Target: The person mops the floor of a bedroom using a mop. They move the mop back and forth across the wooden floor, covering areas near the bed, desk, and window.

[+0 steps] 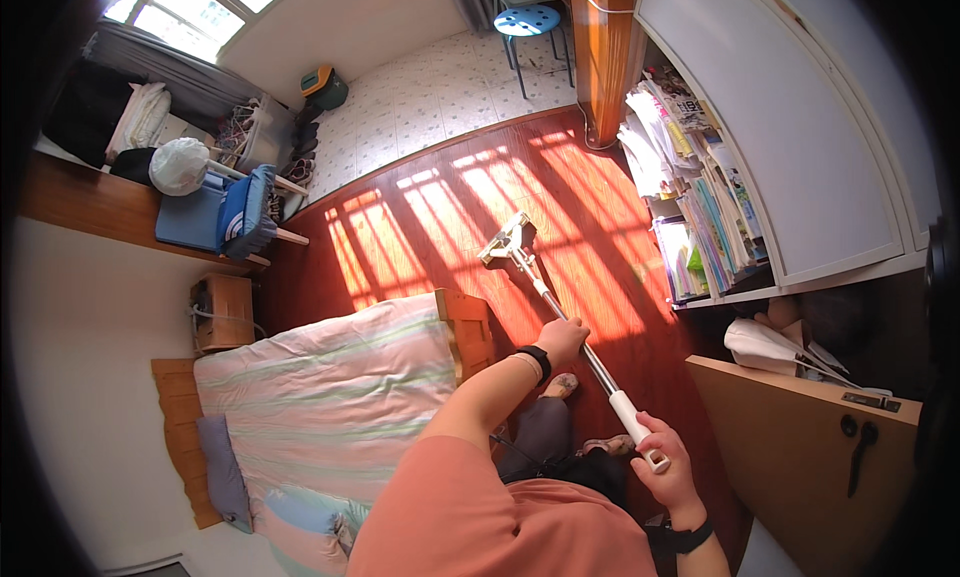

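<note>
A mop [602,371] with a metal pole and a white handle end slants across the middle of the view. My left hand [563,343] is closed around the pole partway down. Lower right, my right hand [668,461] grips the white handle near its end. The flat mop head [507,240] rests on the red-brown wooden floor [560,212], among bright stripes of sunlight. Both wrists wear dark bands.
A bed [330,367] with a wooden footboard [466,335] stands left of me. Packed bookshelves [705,192] and an open door [810,447] are on the right. Farther off are a blue stool [527,21], a green bin [324,88] and a blue chair [225,209].
</note>
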